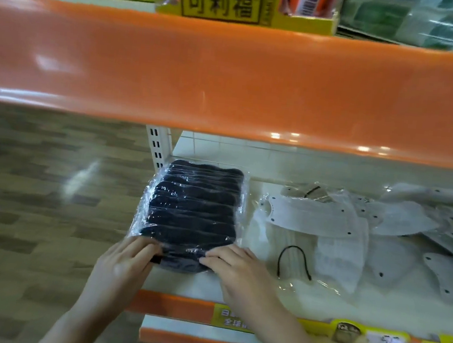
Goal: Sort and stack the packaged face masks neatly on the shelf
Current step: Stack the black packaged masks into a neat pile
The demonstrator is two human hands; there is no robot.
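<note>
A clear plastic pack of black face masks lies at the left end of the white shelf. My left hand holds the pack's near left corner, fingers over its top. On the near right edge rests my right hand, its straight fingers pressing down on the plastic. To the right, packs of white and grey masks lie loose and overlapping, one with a black ear loop showing.
The orange front of the upper shelf hangs low over the work area. On it stand a yellow display box and green mask packs. An orange price strip edges the shelf front. Wood-pattern floor lies left.
</note>
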